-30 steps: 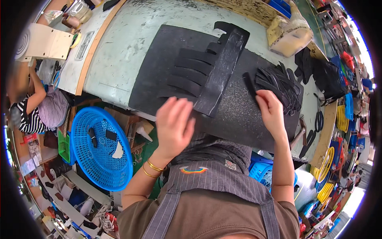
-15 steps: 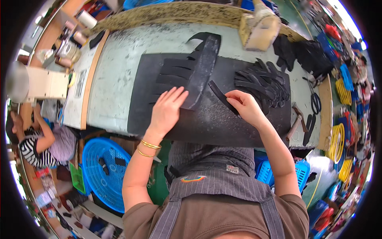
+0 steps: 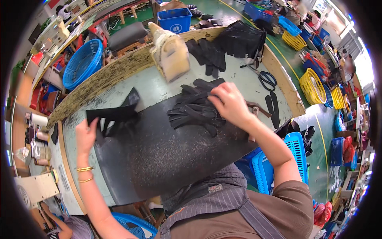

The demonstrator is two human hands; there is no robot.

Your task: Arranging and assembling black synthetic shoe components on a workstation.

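At the left of the bench my left hand is closed on the edge of a black sheet piece with slits cut into it. The piece is lifted, slightly blurred, and its strips hang down. My right hand is over a heap of black strips, its fingers pinched on a black strip at the heap's top; the fingertips are partly hidden. Beneath lies a large black mat with pale specks and scuffs.
Beyond the heap stands a yellowed glue container. Black pieces and a black bag lie at the far edge. Scissors, two flat black strips and a hammer lie to the right. A raised wooden edge borders the bench.
My left hand has gone from lying flat on the slit piece to lifting it leftward. My right hand has carried a black strip to the heap. The head view has swung to the right.
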